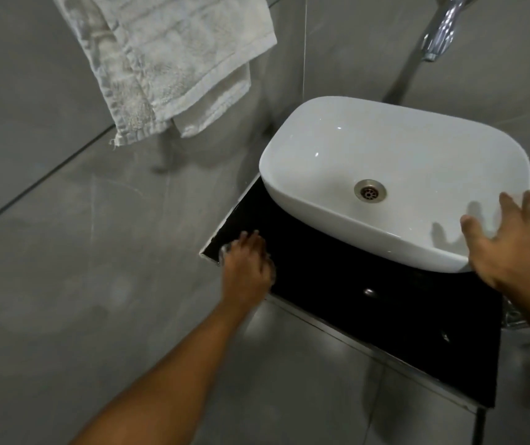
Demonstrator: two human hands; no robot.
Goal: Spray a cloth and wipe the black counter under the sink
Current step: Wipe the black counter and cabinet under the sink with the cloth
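Note:
The glossy black counter [369,303] carries a white oval sink [395,175] with a metal drain. My left hand [246,263] presses down on the counter's near left corner, fingers curled over a small pale cloth [226,250] that barely shows under them. My right hand [510,239] hovers at the sink's front right rim with fingers spread and nothing in it. No spray bottle is in view.
A white towel [173,65] hangs on the grey tiled wall at the upper left. A chrome tap [443,30] juts out at the top right. Grey tiles surround the counter, whose front edge has a metal frame and leg [478,425].

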